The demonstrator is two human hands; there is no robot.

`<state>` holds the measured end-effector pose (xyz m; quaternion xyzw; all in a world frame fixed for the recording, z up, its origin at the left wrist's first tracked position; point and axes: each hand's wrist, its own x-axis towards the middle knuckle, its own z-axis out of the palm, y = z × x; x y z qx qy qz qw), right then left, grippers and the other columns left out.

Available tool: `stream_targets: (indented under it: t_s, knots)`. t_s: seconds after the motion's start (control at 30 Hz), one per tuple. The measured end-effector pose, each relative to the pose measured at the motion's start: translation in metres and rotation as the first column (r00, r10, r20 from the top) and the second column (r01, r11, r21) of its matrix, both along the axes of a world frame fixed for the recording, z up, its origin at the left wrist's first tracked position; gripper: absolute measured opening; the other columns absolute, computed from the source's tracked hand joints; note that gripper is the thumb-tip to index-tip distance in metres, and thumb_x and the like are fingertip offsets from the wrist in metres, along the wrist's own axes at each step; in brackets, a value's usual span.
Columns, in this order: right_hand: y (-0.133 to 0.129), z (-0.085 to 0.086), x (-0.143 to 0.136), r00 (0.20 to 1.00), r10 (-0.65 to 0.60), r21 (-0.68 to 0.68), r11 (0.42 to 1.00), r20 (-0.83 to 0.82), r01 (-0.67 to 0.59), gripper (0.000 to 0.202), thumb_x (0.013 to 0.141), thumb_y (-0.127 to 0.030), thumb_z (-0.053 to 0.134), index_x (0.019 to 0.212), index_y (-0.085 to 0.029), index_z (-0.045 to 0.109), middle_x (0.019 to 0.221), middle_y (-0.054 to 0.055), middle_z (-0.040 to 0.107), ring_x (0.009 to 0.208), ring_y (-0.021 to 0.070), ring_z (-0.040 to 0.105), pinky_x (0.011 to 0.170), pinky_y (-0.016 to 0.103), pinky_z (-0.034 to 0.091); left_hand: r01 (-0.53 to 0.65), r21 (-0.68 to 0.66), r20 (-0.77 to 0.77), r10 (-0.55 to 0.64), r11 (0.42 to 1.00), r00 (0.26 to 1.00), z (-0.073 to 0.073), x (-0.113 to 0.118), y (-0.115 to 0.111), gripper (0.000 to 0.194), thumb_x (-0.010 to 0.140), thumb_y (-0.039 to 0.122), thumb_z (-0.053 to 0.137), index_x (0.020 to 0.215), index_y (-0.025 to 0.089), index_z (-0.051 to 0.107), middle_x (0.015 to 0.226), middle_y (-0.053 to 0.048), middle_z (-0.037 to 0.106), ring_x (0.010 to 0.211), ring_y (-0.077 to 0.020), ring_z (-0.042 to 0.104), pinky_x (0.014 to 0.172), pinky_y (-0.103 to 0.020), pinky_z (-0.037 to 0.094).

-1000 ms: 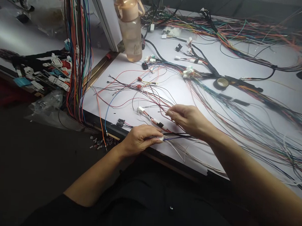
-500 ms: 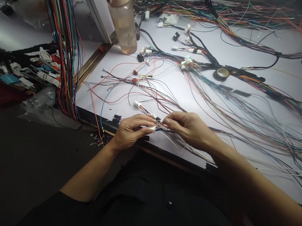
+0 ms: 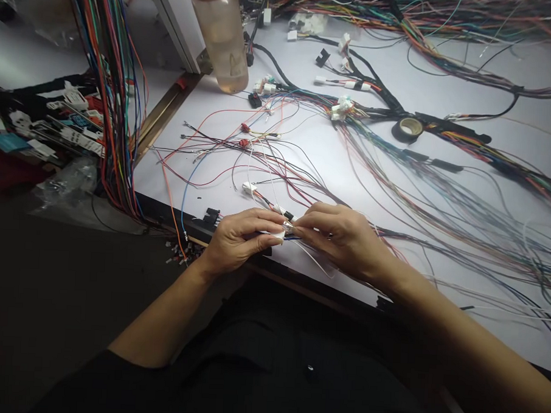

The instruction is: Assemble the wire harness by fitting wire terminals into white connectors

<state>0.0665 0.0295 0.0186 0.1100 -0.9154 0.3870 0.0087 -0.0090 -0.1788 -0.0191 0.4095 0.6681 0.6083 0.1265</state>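
Note:
Near the table's front edge, my left hand [image 3: 240, 236] pinches a small white connector [image 3: 278, 234] between thumb and fingers. Right beside it, my right hand [image 3: 340, 237] is closed on thin wires [image 3: 291, 231] at the connector's right side; its fingertips almost touch those of my left hand. Which wire is pinched is partly hidden by the fingers. A loose white wire [image 3: 313, 259] hangs out below my right hand. Just beyond the hands lies another white connector [image 3: 249, 188] on a short lead with black tape.
A bottle [image 3: 225, 46] stands at the back left beside a post. A tape roll [image 3: 407, 129] sits among taped harness branches. Bundled wires [image 3: 111, 102] hang at the left, near a pile of connectors [image 3: 73, 118]. Loose wires [image 3: 218, 146] spread over the white table.
My right hand has moved slightly left, its fingertips now close against the connector in my left hand. My left hand stays nearly in place. The view has shifted a little.

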Motion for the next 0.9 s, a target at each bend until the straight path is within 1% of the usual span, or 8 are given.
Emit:
stream_targets:
  t_s: [0.13, 0.2, 0.33, 0.43, 0.57, 0.63, 0.77, 0.9]
  knots:
    - [0.002, -0.001, 0.0, 0.997, 0.059, 0.086, 0.995, -0.045, -0.055, 0.021, 0.093, -0.029, 0.055, 0.088, -0.02, 0.073, 0.083, 0.004, 0.068, 0.068, 0.0114, 0.059, 0.066, 0.025, 0.039, 0.022, 0.01, -0.006, -0.022, 1.0, 1.0, 0.0, 0.0, 0.001, 0.022, 0.081, 0.012, 0.072, 0.101, 0.021, 0.072, 0.104, -0.008, 0.07, 0.098, -0.0207, 0.065, 0.092, -0.036, 0.054]
    - [0.002, -0.002, 0.0, 0.997, 0.041, 0.098, 0.995, -0.063, -0.035, 0.018, 0.091, -0.028, 0.057, 0.089, -0.021, 0.073, 0.083, 0.003, 0.069, 0.069, 0.0115, 0.061, 0.068, 0.026, 0.039, 0.029, 0.024, -0.017, -0.028, 0.999, 0.999, 0.0, 0.0, 0.001, 0.024, 0.08, 0.011, 0.072, 0.102, 0.021, 0.072, 0.103, -0.008, 0.07, 0.097, -0.02, 0.066, 0.091, -0.035, 0.054]
    - [0.001, -0.003, 0.0, 0.998, -0.038, 0.039, 0.998, -0.05, 0.04, 0.014, 0.089, -0.027, 0.061, 0.086, -0.021, 0.073, 0.081, 0.003, 0.071, 0.069, 0.0122, 0.062, 0.07, 0.026, 0.039, 0.036, 0.03, -0.015, -0.035, 0.999, 0.999, 0.001, 0.0, 0.001, 0.025, 0.08, 0.009, 0.072, 0.102, 0.021, 0.072, 0.101, -0.008, 0.07, 0.094, -0.0196, 0.066, 0.089, -0.034, 0.055]
    - [0.001, -0.001, 0.001, 0.997, -0.057, 0.016, 0.998, -0.044, 0.058, 0.013, 0.088, -0.026, 0.062, 0.084, -0.02, 0.073, 0.079, 0.002, 0.071, 0.069, 0.0123, 0.062, 0.07, 0.027, 0.038, 0.035, 0.037, 0.032, -0.036, 0.999, 0.999, 0.001, -0.001, 0.0, 0.023, 0.08, 0.009, 0.071, 0.1, 0.02, 0.073, 0.1, -0.008, 0.07, 0.095, -0.02, 0.066, 0.088, -0.033, 0.054]
    - [0.001, 0.007, 0.004, 0.998, -0.018, 0.03, 0.999, -0.065, 0.02, 0.014, 0.091, -0.025, 0.059, 0.09, -0.021, 0.072, 0.084, 0.003, 0.071, 0.075, 0.0132, 0.063, 0.072, 0.028, 0.036, 0.011, 0.047, 0.126, -0.017, 0.999, 0.992, 0.001, -0.002, 0.0, 0.019, 0.08, 0.012, 0.072, 0.097, 0.021, 0.074, 0.094, -0.007, 0.071, 0.092, -0.02, 0.066, 0.085, -0.033, 0.055]
    - [0.001, 0.011, 0.006, 0.996, -0.008, 0.051, 0.999, -0.084, 0.013, 0.015, 0.092, -0.025, 0.058, 0.092, -0.021, 0.072, 0.086, 0.003, 0.071, 0.077, 0.0132, 0.063, 0.075, 0.03, 0.035, -0.017, 0.04, 0.167, 0.01, 0.999, 0.986, 0.001, -0.003, -0.001, 0.016, 0.08, 0.014, 0.073, 0.094, 0.021, 0.074, 0.092, -0.007, 0.071, 0.089, -0.0199, 0.066, 0.084, -0.033, 0.055]
    - [-0.001, 0.016, 0.009, 0.992, 0.0, 0.125, 0.992, -0.127, 0.016, 0.015, 0.092, -0.026, 0.057, 0.09, -0.023, 0.072, 0.083, 0.002, 0.07, 0.077, 0.0131, 0.061, 0.078, 0.032, 0.03, -0.067, 0.027, 0.225, 0.06, 0.997, 0.973, -0.001, -0.002, -0.002, 0.012, 0.08, 0.019, 0.074, 0.091, 0.021, 0.075, 0.089, -0.007, 0.07, 0.086, -0.0205, 0.065, 0.083, -0.034, 0.055]
    - [-0.004, 0.018, 0.008, 0.992, 0.024, 0.17, 0.985, -0.126, -0.002, 0.017, 0.093, -0.025, 0.055, 0.09, -0.023, 0.071, 0.082, 0.002, 0.069, 0.077, 0.0134, 0.058, 0.078, 0.033, 0.028, -0.08, 0.023, 0.256, 0.071, 0.997, 0.964, -0.003, -0.002, -0.003, 0.011, 0.079, 0.02, 0.075, 0.09, 0.021, 0.075, 0.088, -0.007, 0.07, 0.085, -0.0202, 0.065, 0.081, -0.033, 0.055]
